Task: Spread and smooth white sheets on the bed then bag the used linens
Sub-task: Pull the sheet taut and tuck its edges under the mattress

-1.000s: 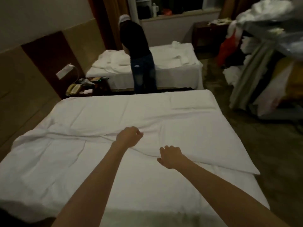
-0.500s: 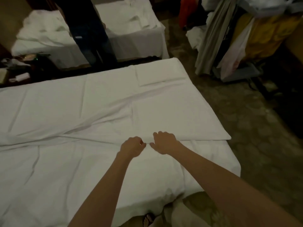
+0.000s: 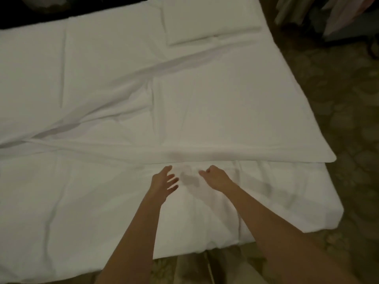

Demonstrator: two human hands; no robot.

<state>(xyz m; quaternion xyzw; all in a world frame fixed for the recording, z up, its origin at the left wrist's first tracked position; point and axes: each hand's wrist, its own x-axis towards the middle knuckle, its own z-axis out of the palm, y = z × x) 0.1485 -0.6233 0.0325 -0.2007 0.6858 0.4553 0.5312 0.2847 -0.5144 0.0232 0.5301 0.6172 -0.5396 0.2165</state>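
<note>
No text, label, brand, number or sign can be read anywhere on the white sheet or around it

We see patterned carpet right of the bed, and hanging cloths beyond its far corner.

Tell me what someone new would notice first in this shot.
Two bare hands reach over the near edge of a white bed: the left hand with fingers spread, the right hand loosely curled. Just beyond them runs the folded edge of the top sheet, and a folded white pillowcase lies at the far side.
</note>
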